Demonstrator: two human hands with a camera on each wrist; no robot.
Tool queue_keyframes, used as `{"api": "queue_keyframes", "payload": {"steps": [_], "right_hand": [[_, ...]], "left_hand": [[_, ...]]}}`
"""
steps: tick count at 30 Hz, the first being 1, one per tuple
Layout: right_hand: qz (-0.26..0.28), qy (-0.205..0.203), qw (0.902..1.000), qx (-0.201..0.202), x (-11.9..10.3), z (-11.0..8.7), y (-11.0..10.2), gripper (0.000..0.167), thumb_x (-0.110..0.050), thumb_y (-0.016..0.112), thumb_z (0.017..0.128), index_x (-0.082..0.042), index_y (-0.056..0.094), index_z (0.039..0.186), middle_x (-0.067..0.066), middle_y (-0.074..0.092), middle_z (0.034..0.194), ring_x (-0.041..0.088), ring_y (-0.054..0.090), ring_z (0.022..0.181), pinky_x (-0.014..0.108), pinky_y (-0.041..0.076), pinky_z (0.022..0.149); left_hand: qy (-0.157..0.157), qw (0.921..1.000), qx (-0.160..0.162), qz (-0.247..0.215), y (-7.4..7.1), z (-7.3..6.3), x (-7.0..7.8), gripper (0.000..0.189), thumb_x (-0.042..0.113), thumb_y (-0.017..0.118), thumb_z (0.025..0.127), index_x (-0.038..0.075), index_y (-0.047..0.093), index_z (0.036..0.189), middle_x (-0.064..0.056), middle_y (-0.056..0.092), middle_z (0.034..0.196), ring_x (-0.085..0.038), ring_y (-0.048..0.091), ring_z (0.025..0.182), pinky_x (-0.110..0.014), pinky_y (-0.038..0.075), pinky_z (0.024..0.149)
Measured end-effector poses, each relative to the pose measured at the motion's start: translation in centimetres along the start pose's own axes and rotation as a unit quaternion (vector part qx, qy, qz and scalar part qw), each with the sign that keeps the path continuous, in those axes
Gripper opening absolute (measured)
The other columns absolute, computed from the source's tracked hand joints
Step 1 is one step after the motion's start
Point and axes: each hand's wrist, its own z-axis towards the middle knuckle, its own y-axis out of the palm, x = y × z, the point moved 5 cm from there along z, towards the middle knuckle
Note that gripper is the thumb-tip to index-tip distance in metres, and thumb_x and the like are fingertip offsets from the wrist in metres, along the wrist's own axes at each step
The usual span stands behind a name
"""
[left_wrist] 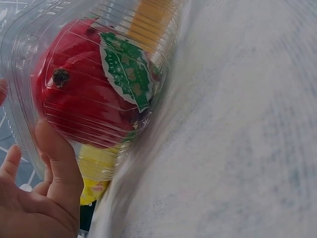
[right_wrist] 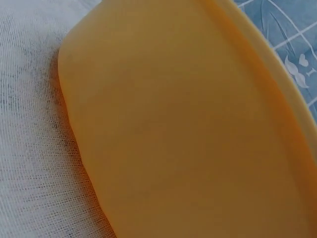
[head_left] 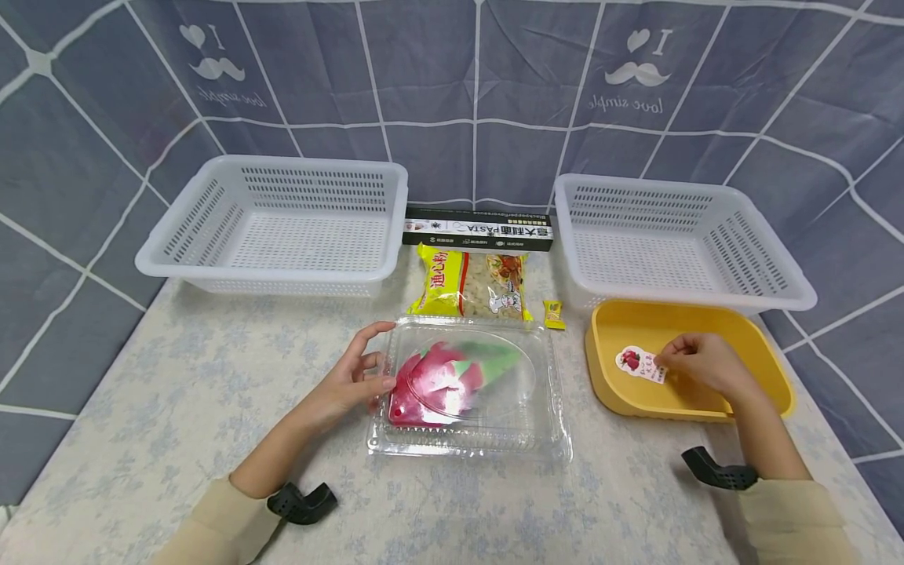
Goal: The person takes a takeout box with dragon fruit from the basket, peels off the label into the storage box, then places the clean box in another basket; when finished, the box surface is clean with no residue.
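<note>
My left hand holds the left side of a clear plastic clamshell box, thumb over its edge and index finger at the back left corner. Inside the box lies a pink dragon fruit with green leaf tips pointing right. From the left wrist view, the thumb lies against the box wall near the red end of the fruit. Over the yellow basin, my right hand pinches a small white sticker printed with red fruit. The right wrist view shows only the basin's outer wall and surroundings, no hand.
Behind the box lie a yellow bag of macaroni, a small yellow wrapped packet and a black-and-white pasta box. White slotted baskets stand at back left and back right. A blue-grey checked cloth hangs behind.
</note>
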Motion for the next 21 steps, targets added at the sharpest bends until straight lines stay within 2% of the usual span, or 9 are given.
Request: {"api": "queue_keyframes", "payload": {"steps": [5,9,16,21], "right_hand": [[-0.008,0.005,1.0,-0.001,0.01,0.04,0.05,0.029,-0.024,0.071,0.09,0.004,0.065,0.09,0.003,0.059,0.075,0.018,0.047,0.072,0.026,0.035,0.058],[-0.019,0.007,0.9998,0.001,-0.12,0.03,0.06,0.027,-0.023,0.071,0.09,0.003,0.064,0.089,0.002,0.058,0.074,0.019,0.047,0.072,0.027,0.035,0.058],[-0.02,0.006,0.9998,-0.002,-0.2,0.01,0.16,0.024,-0.019,0.07,0.09,0.005,0.064,0.091,0.003,0.06,0.075,0.02,0.05,0.072,0.027,0.038,0.059],[-0.004,0.009,0.9999,-0.004,-0.08,-0.04,0.14,0.028,-0.019,0.068,0.092,0.008,0.062,0.1,0.004,0.061,0.077,0.02,0.052,0.071,0.025,0.042,0.058]], "left_hand": [[-0.011,0.9998,0.003,0.016,-0.02,-0.06,-0.02,0.072,0.007,0.062,0.092,0.019,0.019,0.149,-0.009,0.052,0.085,-0.01,0.047,0.051,-0.022,0.043,0.046],[-0.023,0.9993,0.002,0.029,0.07,-0.14,0.05,0.073,0.01,0.06,0.094,0.018,0.016,0.151,-0.007,0.047,0.08,-0.009,0.047,0.049,-0.022,0.042,0.042],[-0.031,0.9976,0.002,0.061,0.1,-0.26,0.15,0.064,0.012,0.054,0.098,0.018,0.021,0.152,-0.011,0.046,0.084,-0.009,0.043,0.053,-0.024,0.045,0.042],[-0.028,0.9973,0.001,0.068,0.13,-0.28,0.22,0.064,0.011,0.055,0.098,0.019,0.022,0.152,-0.012,0.047,0.084,-0.01,0.043,0.053,-0.026,0.046,0.043]]}}
